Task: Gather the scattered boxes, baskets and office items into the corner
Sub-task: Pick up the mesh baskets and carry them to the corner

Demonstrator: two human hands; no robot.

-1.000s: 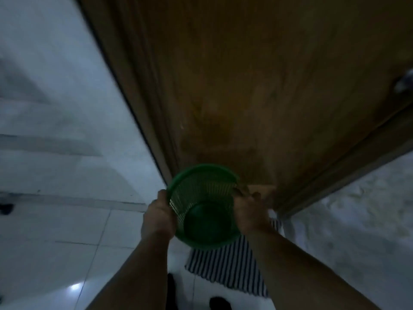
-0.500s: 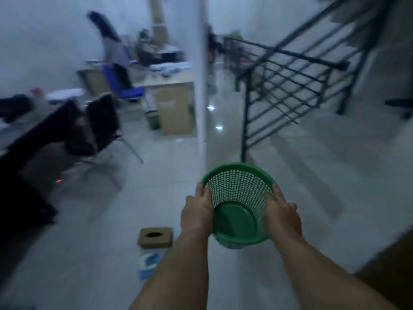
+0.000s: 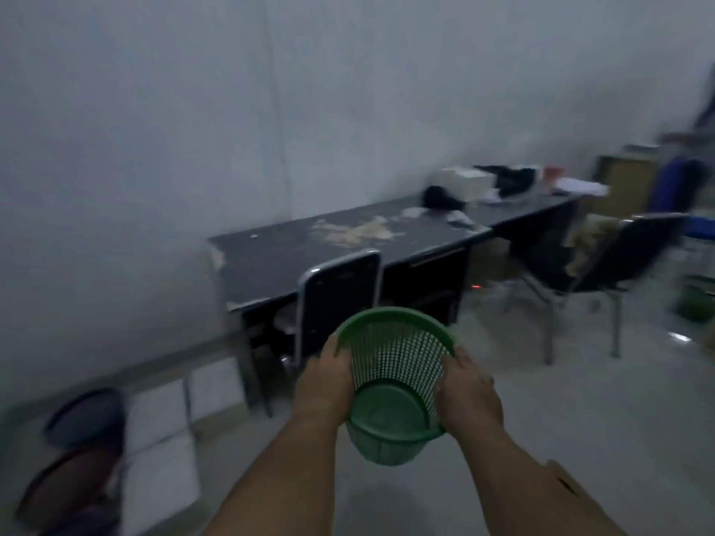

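The left grip [image 3: 329, 384] and right grip [image 3: 470, 396] clamp the green basket [image 3: 398, 365] by its sides, in the air before the chair [image 3: 340, 295] and worktop [image 3: 267, 261]. The mesh probably flexes, so squeeze lightly and set it down upright in the corner.

Pretty clearly a scruffy office: long dark tabletop [image 3: 278, 261] along a bare pale wall [image 3: 154, 129], two black chrome-framed chairs [image 3: 340, 288] pulled up to it, a white box [image 3: 468, 181] and loose papers [image 3: 580, 185] at the far end, a blue chair [image 3: 673, 187] beyond. Dim and blurry, though.
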